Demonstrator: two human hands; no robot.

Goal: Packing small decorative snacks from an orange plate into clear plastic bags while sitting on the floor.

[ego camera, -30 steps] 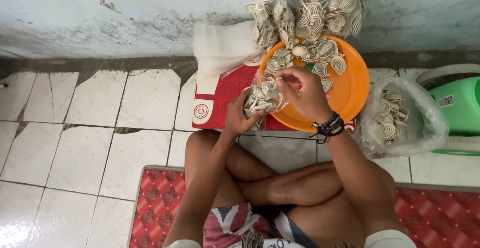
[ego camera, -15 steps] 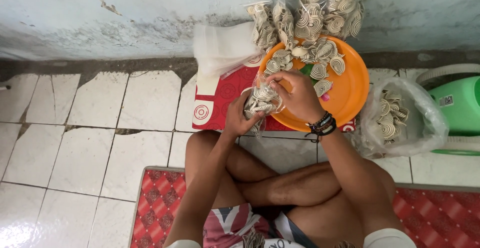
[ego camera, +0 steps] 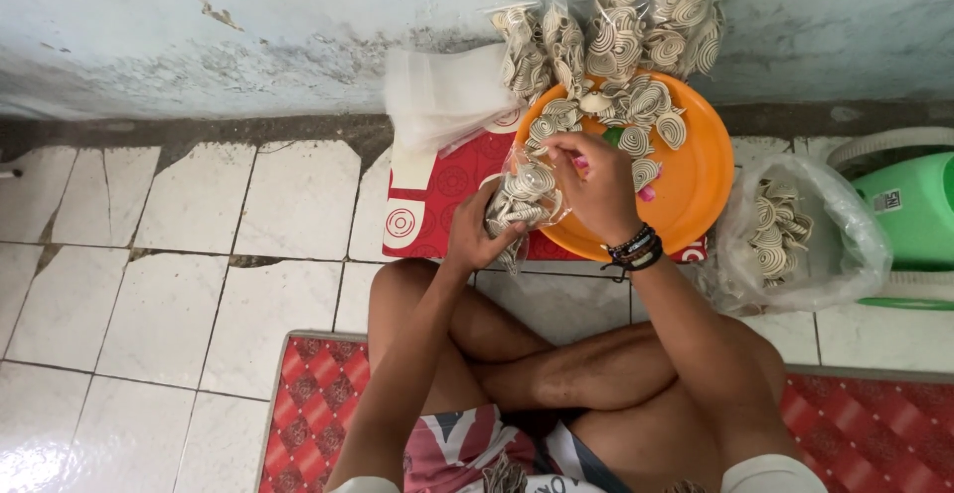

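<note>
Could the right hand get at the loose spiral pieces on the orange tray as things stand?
Probably yes. The right hand is already over the orange tray, pinching at the mouth of the small clear bag, and the loose spiral pieces lie uncovered just beyond it.

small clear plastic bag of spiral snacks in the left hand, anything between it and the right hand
Nothing visible. The left hand grips the small clear plastic bag of spiral snacks, and the right hand is right at its open top, over the round orange plastic tray.
</note>
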